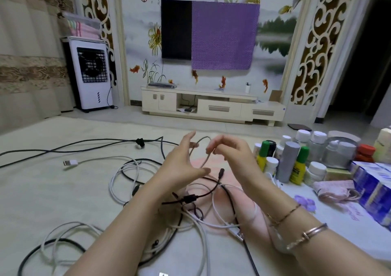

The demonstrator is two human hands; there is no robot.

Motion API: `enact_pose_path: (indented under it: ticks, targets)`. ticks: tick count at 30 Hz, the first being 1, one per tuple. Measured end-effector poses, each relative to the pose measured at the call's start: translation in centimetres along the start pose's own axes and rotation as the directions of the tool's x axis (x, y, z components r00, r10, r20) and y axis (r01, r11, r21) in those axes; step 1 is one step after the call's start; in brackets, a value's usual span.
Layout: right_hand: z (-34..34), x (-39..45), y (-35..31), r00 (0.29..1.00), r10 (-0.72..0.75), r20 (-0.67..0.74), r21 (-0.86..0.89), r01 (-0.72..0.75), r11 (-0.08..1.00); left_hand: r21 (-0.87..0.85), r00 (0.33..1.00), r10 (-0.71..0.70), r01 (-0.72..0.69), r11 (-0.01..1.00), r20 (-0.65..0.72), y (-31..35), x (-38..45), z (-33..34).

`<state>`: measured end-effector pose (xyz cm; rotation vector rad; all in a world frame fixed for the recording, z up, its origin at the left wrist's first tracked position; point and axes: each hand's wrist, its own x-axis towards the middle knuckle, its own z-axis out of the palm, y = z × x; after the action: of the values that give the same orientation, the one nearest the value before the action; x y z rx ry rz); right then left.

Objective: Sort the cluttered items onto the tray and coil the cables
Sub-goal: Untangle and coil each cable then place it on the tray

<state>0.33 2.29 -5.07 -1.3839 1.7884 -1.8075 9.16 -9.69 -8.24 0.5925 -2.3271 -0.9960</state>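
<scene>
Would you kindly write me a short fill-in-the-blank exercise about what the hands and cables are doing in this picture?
1. The right hand pinches a thin grey cable that is bent into a ____.
2. The left hand is open beside that cable, its fingers ____.
3. The bottles stand on the person's ____ side.
4. The loose white USB plug lies to the ____ of both hands.

Missing words: loop; spread; right; left

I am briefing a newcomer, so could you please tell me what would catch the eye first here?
At centre, the left hand and right hand loop a thin grey braided cable above tangled white and black cables on the pale floor mat. At right stands a cluster of white-capped bottles.
</scene>
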Motion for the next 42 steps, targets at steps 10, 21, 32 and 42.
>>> enact_pose_path:
  ticks: [10, 21, 32, 42]
  targets:
    - [1.1, -2.8, 1.8, 0.906, 0.274, 0.323, -0.114, -0.250, 0.962, -0.534, 0.945, -0.179, 0.005, 0.846, -0.274, 0.8, -0.3, -1.6]
    - [3.1, -5.8, 1.6, 0.902, 0.066, 0.427, -0.591, 0.223, 0.775, -0.796, 0.935, -0.250, -0.052, 0.603, -0.250, 0.7, -0.7, -2.9]
    - [3.9, -5.1, 1.8, 0.971, -0.101, 0.217, -0.416, 0.185, 0.890, -0.786, 0.908, -0.265, -0.102, 0.610, -0.324, 0.1, -1.0, -5.0]
    - [1.5, -4.5, -0.6, 0.983, -0.114, 0.145, -0.325, 0.156, 0.933, -0.426, 0.931, -0.016, -0.151, 0.892, -0.364, 0.7, -1.8, -4.1]
